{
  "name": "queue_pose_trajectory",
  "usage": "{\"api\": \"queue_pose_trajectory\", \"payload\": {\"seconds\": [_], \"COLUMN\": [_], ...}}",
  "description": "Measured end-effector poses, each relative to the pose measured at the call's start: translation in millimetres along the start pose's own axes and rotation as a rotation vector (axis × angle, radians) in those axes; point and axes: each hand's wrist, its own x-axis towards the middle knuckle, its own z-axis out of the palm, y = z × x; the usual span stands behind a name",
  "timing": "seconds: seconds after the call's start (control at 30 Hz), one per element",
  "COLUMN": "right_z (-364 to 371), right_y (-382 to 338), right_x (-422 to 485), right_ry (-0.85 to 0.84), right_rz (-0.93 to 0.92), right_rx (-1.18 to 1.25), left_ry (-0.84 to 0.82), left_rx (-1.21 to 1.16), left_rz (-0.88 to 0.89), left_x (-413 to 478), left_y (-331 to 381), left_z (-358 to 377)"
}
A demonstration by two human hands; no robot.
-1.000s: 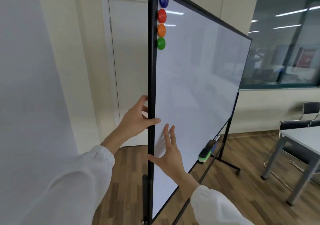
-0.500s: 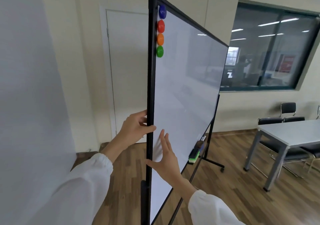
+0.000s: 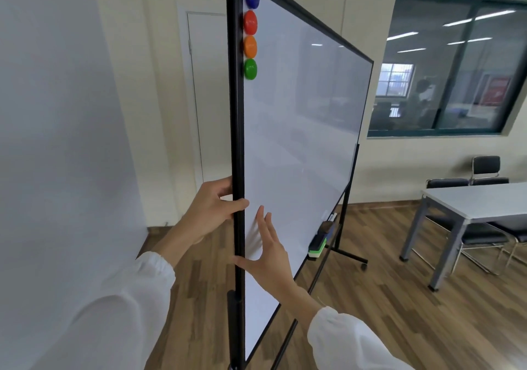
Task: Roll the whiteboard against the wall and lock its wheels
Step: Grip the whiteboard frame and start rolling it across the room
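Observation:
A black-framed whiteboard (image 3: 299, 130) on a rolling stand stands edge-on before me, its near edge running down the middle of the view. My left hand (image 3: 212, 208) grips that near frame edge, thumb across the front and fingers behind. My right hand (image 3: 269, 251) lies flat on the white face just right of the edge, fingers straight. One far caster (image 3: 363, 266) of the stand shows on the wooden floor; the near wheels are out of view. The white wall (image 3: 62, 141) is close on my left.
Several coloured magnets (image 3: 251, 31) sit at the board's top corner, and an eraser (image 3: 317, 246) and markers lie on its tray. A closed door (image 3: 208, 98) is behind the board. A grey table (image 3: 473, 201) with black chairs (image 3: 484, 167) stands at right under a window.
The far end of the board has swung left toward the door wall, and my view has turned right and drawn closer. Both hands keep their hold on the near edge.

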Motion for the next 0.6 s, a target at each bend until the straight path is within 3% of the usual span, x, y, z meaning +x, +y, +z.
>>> {"api": "queue_pose_trajectory", "payload": {"seconds": [0.6], "right_z": [-3], "right_y": [-68], "right_x": [-143], "right_ry": [-0.038], "right_rz": [0.027], "right_rx": [0.0], "left_ry": [0.009], "left_rx": [-0.038], "left_rz": [-0.018], "left_x": [-144], "left_y": [64], "left_z": [-3]}}
